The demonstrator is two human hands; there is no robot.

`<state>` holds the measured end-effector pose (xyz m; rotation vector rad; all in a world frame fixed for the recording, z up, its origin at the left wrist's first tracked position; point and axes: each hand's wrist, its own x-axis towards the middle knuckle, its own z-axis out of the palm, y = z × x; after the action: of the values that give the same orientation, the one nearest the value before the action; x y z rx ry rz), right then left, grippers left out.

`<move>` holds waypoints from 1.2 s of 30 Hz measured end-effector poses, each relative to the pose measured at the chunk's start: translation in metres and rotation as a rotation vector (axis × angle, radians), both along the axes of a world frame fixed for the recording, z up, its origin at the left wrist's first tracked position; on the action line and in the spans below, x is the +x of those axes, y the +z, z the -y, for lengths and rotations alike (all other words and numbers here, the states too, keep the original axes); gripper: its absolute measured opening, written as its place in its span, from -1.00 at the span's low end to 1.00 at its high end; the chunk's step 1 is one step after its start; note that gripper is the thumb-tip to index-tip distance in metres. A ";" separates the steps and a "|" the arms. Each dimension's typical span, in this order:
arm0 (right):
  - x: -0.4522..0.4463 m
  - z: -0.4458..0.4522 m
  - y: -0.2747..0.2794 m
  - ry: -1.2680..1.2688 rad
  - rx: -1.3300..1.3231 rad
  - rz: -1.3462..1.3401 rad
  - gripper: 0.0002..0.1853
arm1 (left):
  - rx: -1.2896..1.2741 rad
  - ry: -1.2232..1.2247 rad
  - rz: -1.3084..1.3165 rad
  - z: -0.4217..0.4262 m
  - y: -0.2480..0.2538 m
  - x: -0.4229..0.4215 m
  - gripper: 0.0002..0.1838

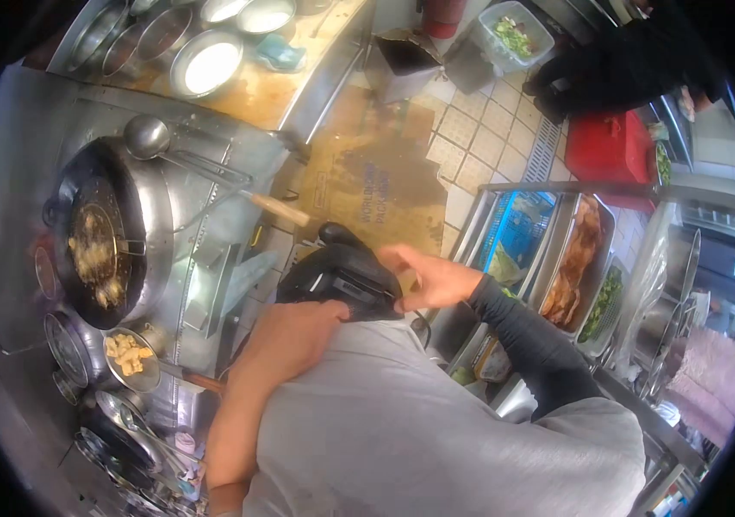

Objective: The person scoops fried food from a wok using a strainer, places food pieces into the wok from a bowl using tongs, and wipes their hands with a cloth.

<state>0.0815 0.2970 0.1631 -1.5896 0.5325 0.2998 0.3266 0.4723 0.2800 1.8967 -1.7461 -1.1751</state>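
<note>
A black pouch [342, 280] sits at my waist, in front of my grey shirt, with a small grey strip on its face. My left hand [303, 336] lies along the pouch's near left edge, fingers curled over it. On the other side my right hand [438, 277], below a black sleeve, bends around the pouch's right edge. Its thumb touches the side and its fingertips, slightly blurred, reach the upper edge. What is inside the pouch is hidden. Left of my hands, the wooden handle of a ladle [147, 136] juts toward me.
Food fries in a wok [156, 233] at left, beside a strainer [148, 372] holding fried pieces. Metal bowls [205, 65] stand upper left. Wet cardboard [385, 129] covers the floor. A meat tray [596, 258] is at right. A person's dark sleeve [626, 65] appears upper right.
</note>
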 end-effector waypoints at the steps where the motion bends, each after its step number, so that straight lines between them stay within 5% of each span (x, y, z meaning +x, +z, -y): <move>1: -0.005 -0.005 -0.017 -0.135 0.132 0.046 -0.34 | 0.000 -0.014 0.006 -0.001 0.003 0.001 -0.87; 7: 0.010 -0.010 -0.017 -0.277 0.495 0.075 -0.08 | 0.085 0.085 0.047 -0.009 0.021 0.013 -0.85; 18: 0.013 -0.015 -0.010 -0.281 0.445 0.115 -0.64 | 0.042 -0.053 0.156 0.003 0.022 0.010 -0.82; 36: 0.017 -0.024 -0.009 -0.204 0.247 0.213 -0.35 | 0.013 -0.038 0.182 -0.004 0.029 0.007 -0.83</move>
<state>0.0981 0.3211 0.1542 -1.2980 0.4687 0.0381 0.3337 0.4765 0.3089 2.0436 -1.8790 -1.0577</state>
